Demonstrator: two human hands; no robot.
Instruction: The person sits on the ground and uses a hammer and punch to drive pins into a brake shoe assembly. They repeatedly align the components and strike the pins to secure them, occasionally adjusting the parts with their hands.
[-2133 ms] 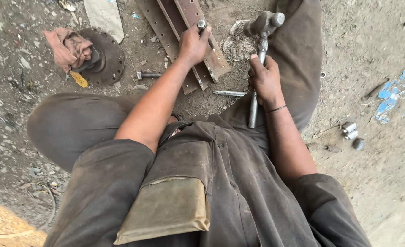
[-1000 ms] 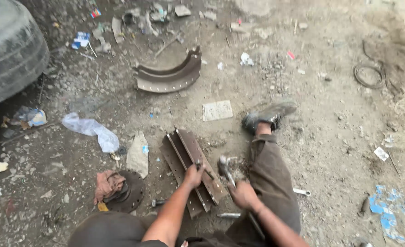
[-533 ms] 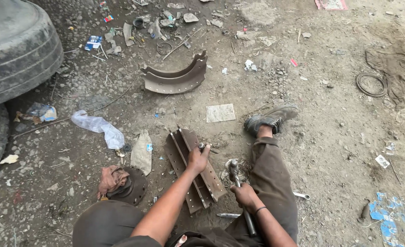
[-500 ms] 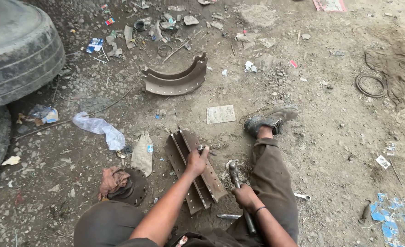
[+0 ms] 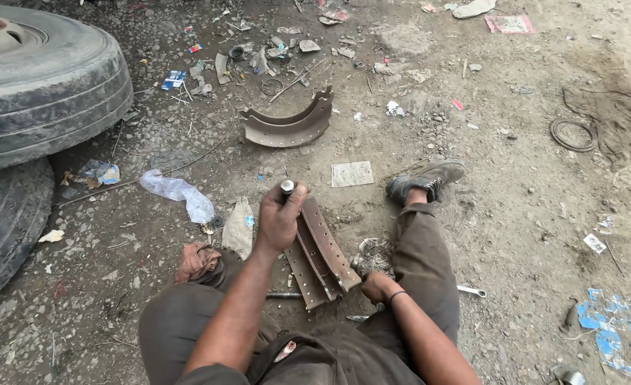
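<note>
My left hand (image 5: 280,217) is closed around a short metal punch (image 5: 287,187), its round top sticking out above my fist. It hovers over the upper end of a rusty curved brake shoe (image 5: 324,251) that lies on the ground between my legs. My right hand (image 5: 378,285) is a fist low beside my right knee, gripping a hammer handle (image 5: 358,318); most of the hammer is hidden behind my hand and leg.
A second brake shoe (image 5: 290,127) lies farther ahead. Two big tyres (image 5: 41,85) stand at the left. A rag on a round metal part (image 5: 195,262), a plastic bag (image 5: 180,192), a spanner (image 5: 472,291) and scattered litter cover the dirt.
The view has lifted from my lap to the ground ahead. My left hand keeps the punch and has risen slightly; my right hand with the hammer has dropped beside my knee.
</note>
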